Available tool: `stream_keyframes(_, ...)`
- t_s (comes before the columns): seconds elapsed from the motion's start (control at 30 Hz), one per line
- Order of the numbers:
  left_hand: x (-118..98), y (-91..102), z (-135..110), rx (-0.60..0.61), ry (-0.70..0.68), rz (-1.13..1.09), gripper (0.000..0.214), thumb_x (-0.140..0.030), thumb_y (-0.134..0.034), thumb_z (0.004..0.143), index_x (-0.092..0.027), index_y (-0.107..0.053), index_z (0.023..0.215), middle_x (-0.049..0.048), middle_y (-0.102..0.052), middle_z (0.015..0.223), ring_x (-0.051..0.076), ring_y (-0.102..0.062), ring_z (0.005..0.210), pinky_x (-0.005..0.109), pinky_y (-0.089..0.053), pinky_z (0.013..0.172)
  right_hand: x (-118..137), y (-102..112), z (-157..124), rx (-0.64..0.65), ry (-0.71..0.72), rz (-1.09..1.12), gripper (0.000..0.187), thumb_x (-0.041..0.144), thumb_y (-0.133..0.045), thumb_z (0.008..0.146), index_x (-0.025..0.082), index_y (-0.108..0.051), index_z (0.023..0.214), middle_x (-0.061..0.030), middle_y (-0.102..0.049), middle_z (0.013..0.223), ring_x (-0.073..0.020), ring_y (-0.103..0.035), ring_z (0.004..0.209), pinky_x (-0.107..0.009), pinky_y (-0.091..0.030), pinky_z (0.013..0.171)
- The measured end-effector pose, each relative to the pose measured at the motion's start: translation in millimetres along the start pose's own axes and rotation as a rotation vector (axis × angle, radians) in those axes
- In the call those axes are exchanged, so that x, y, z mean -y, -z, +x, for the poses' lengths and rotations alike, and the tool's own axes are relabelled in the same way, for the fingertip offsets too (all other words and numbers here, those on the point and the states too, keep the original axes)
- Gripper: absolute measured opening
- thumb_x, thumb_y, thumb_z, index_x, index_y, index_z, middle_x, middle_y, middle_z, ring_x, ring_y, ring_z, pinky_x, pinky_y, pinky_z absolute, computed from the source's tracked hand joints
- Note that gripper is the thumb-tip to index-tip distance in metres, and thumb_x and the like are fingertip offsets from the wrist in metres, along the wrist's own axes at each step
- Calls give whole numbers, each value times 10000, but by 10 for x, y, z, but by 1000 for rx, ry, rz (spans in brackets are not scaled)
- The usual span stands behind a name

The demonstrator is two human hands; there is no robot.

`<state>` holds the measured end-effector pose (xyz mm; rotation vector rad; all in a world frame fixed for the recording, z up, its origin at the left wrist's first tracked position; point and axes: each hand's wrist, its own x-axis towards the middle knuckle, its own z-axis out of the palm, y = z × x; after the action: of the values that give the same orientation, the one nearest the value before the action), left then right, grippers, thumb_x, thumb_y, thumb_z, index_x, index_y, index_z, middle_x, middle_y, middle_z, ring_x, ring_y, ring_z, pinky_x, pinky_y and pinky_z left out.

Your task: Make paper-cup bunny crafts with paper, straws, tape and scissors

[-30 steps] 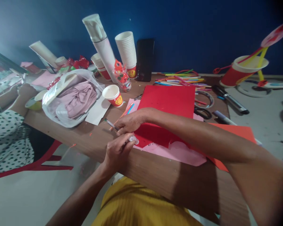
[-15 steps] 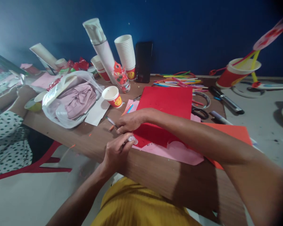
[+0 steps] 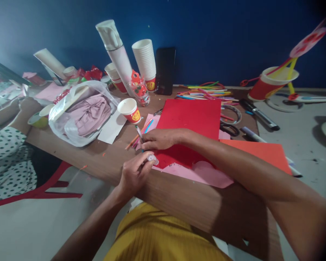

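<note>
My left hand is closed round a small clear round-ended object, its kind not plain, at the lower left corner of the red paper. Just above it, my right hand grips a pen with a clear barrel, its upper end pointing up and left. The right forearm crosses over the red sheet. Under that sheet's near edge lies pink paper with a curved cutout and a few written marks. Thin coloured sticks lie just beyond the right hand.
A paper cup, a plastic bag with pink cloth, a tall flask and stacked cups stand beyond. To the right are orange paper, scissors and markers. Another person's arm rests at left.
My right hand has shifted slightly right, and the pen in it has swung more upright. More of the coloured sticks now shows. My left hand stays nearly in place.
</note>
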<state>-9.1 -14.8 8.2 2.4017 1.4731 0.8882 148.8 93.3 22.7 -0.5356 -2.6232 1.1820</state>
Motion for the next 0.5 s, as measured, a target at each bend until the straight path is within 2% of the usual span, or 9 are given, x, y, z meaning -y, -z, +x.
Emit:
stream_keyframes(0.27,12,-12,-7,-24,-32,15,176,-234,-543,808,-166,-654,927,46,-711,892,147,-657,806,195,-480,759,53,-84,-247,-172,-45,14,256,293,-382,898,128,-568,843,-45,-586,796,-129,-502,678,-245,-388,634)
stream_keyframes(0.5,18,-16,-15,-32,-24,8,191,-248,-536,811,-172,-651,944,46,-712,867,148,-660,774,206,-492,738,85,-170,-394,-286,-133,-8,272,322,-379,908,132,-573,905,-59,-606,830,-141,-520,694,-257,-395,644)
